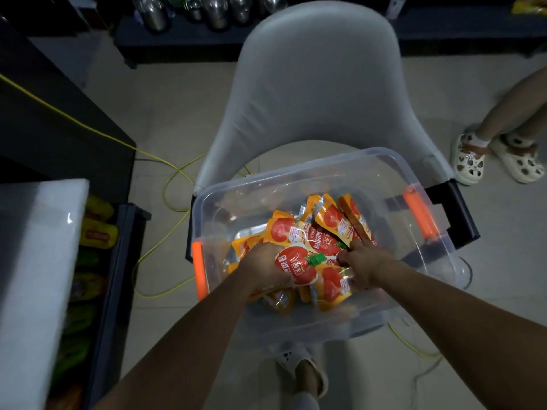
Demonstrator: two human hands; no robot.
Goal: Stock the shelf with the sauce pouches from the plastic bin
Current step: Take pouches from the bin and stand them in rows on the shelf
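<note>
1. The left hand (263, 270) curls round one pouch (297, 269). The right hand (365, 266) rests on the pile beside it; whether it grips is unclear.
2. The pouches (322, 232) are glossy orange-yellow with a tomato print and green caps, heaped loosely in the bin (296, 173) on a chair (319, 84).
3. Many pouches remain, so stocking the shelf (130, 232) at left looks far from finished.

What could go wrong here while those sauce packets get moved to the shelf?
1. The plastic bin rests on a chair; pushing down with the left hand and right hand might tip or slide it.
2. A yellow cable loops across the floor beside the chair, a likely trip hazard.
3. The sauce pouches lie loose and glossy; a handful may slip.
</note>
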